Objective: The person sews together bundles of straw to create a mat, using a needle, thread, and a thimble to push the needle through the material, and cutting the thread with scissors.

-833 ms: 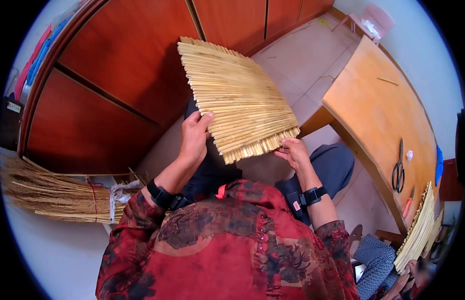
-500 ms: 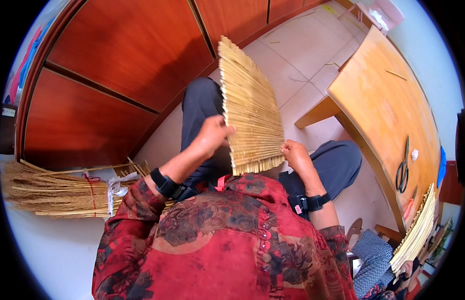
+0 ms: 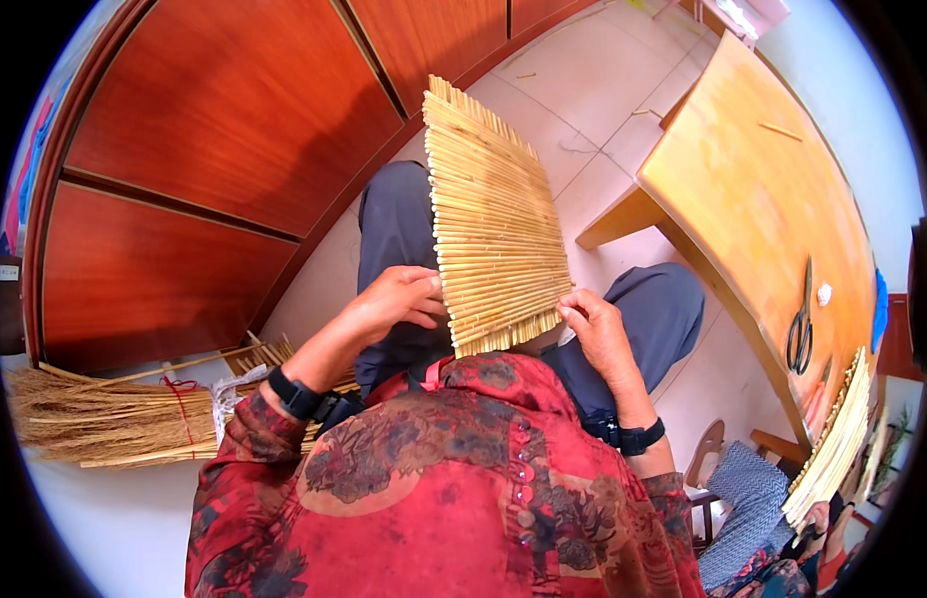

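Observation:
A mat of straw-coloured reed stalks (image 3: 498,224), laid side by side and bound together, stands tilted between my knees with its lower edge by my lap. At its left edge is my left hand (image 3: 396,299), fingers and thumb apart and the fingertips against the stalk ends. My right hand (image 3: 595,327) pinches the lower right corner of the mat between thumb and fingers. Whatever lies behind the mat is hidden.
To the right stands a wooden table (image 3: 728,149) with black-handled scissors (image 3: 801,334) and a loose stalk (image 3: 780,131). A bundle of long stalks (image 3: 135,411) lies at the left, below red-brown cabinets (image 3: 224,110). Another person's hand (image 3: 817,515) is by a second stalk mat (image 3: 832,439).
The mat has turned so its face shows more broadly. My left hand has moved slightly down and left, its fingers spreading at the edge; my right hand stays at the corner.

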Motion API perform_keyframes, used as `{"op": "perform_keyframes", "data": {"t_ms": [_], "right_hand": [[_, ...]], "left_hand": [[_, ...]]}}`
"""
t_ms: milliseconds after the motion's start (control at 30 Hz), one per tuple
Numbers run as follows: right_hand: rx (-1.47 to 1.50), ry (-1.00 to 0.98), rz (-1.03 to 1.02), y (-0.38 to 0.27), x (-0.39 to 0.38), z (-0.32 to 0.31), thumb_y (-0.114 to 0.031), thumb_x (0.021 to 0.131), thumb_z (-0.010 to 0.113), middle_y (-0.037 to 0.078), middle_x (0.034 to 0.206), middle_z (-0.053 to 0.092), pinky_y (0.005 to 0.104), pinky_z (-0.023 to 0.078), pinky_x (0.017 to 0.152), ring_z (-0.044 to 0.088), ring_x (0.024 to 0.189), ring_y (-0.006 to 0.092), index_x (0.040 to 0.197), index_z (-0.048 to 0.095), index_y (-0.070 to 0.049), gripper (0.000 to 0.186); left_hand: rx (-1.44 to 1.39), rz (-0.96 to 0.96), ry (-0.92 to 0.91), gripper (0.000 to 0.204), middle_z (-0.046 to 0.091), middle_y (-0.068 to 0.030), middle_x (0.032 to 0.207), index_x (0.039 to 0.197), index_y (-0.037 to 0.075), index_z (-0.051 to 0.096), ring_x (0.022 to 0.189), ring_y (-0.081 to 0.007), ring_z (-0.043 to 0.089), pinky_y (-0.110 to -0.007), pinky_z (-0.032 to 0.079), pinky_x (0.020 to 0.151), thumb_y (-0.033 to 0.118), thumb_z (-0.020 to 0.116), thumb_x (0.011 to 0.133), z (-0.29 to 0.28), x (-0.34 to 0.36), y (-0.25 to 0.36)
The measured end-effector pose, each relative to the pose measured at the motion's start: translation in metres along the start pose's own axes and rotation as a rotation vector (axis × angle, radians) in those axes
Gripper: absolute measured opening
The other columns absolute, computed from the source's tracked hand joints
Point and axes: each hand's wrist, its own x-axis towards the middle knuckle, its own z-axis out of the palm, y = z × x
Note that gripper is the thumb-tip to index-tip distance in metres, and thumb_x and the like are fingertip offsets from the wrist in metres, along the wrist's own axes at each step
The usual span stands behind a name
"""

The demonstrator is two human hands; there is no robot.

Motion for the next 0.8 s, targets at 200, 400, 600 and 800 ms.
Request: {"op": "perform_keyframes", "data": {"t_ms": [200, 400, 600, 800], "right_hand": [[0.029, 0.183, -0.126, -0.022, 0.0, 0.001, -0.001, 0.079, 0.056, 0.009, 0.076, 0.058, 0.0264, 0.044, 0.064, 0.056, 0.07, 0.0182, 0.083, 0.059, 0.002, 0.006], [-0.279, 0.411, -0.31, -0.045, 0.002, -0.017, 0.003, 0.079, 0.055, 0.009, 0.076, 0.055, 0.025, 0.044, 0.065, 0.054, 0.068, 0.017, 0.084, 0.059, 0.001, 0.007], [-0.288, 0.475, -0.266, -0.035, 0.003, -0.026, -0.003, 0.087, 0.052, 0.002, 0.077, 0.054, 0.02, 0.044, 0.062, 0.052, 0.065, 0.0086, 0.092, 0.057, 0.0, 0.008], [-0.174, 0.533, -0.092, -0.043, 0.007, -0.014, -0.003, 0.087, 0.051, 0.005, 0.075, 0.056, 0.0212, 0.048, 0.061, 0.054, 0.064, 0.0094, 0.099, 0.055, 0.001, 0.014]], "left_hand": [[-0.085, 0.226, 0.0, 0.031, 0.063, -0.0155, 0.09, 0.107, -0.003, 0.051, 0.082, -0.0228, 0.063, -0.033, 0.05, 0.074, 0.024, 0.047, 0.09, -0.077, -0.024, 0.021], [-0.299, 0.2, 0.6, 0.023, 0.061, -0.0149, 0.08, 0.1, -0.002, 0.052, 0.074, -0.0238, 0.063, -0.034, 0.052, 0.059, 0.017, 0.046, 0.088, -0.194, 0.023, -0.089], [-0.276, -0.106, 0.624, 0.015, 0.061, -0.013, 0.075, 0.085, 0.002, 0.055, 0.068, -0.0232, 0.062, -0.039, 0.051, 0.052, 0.016, 0.05, 0.084, -0.215, 0.075, -0.218], [0.619, 0.011, 0.424, 0.023, 0.061, -0.0187, 0.075, 0.067, 0.0, 0.061, 0.069, -0.0332, 0.06, -0.043, 0.049, 0.063, 0.017, 0.051, 0.078, -0.189, 0.115, -0.265]]}}
